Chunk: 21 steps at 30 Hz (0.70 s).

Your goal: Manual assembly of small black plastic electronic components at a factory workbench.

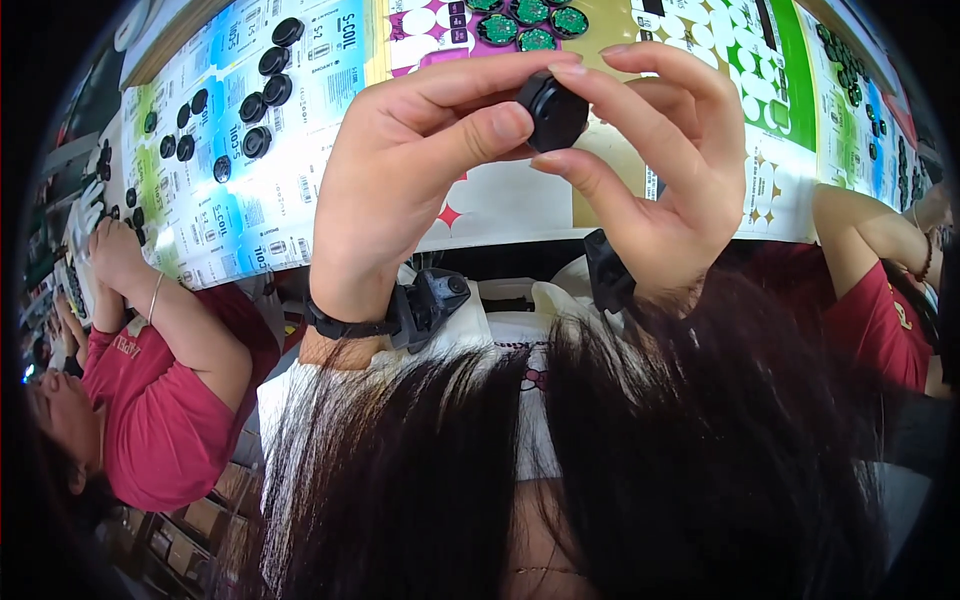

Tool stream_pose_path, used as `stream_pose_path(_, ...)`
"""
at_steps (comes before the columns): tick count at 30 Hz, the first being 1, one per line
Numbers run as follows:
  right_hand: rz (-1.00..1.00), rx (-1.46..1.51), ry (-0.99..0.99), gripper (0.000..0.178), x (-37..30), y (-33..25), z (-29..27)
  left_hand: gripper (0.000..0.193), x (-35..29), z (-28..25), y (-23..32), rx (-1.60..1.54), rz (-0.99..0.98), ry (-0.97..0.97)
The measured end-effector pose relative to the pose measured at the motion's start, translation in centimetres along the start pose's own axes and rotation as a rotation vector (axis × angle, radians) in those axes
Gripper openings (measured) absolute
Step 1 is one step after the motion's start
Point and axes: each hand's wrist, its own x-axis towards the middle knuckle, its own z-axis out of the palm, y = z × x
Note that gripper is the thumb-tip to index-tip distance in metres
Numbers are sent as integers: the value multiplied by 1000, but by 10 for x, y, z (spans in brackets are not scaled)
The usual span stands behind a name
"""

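Note:
Between both hands, above the table, is a small black round case (558, 115), tilted with one flat face showing. My left hand (415, 160) grips its left side between thumb and fingers. My right hand (665, 150) pinches the case from the right, index fingertip at its top and thumb at its lower edge, other fingers raised. Beyond the hands lies a cluster of round green circuit boards in black housings (529, 12). Several black round cases (257, 142) are scattered on the printed sheets at the left. Whether the held case has a board inside is hidden.
Printed sheets (330, 130) cover the table (500, 225), whose near edge runs just past my wrists. A person in a red shirt (170, 420) works at the left, and another person's arm (870, 235) rests at the right. More small black parts (845, 65) lie far right.

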Motion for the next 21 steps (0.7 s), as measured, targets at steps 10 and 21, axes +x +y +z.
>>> stream_pose_path(10, -13, -47, 94, 43, -16, 11, 16, 26, -12, 27, 9, 204, 26, 228)
stream_pose_path(21, 237, 462, -83, 39, -14, -6, 22, 19, -23, 27, 10, 512, 286, 236)
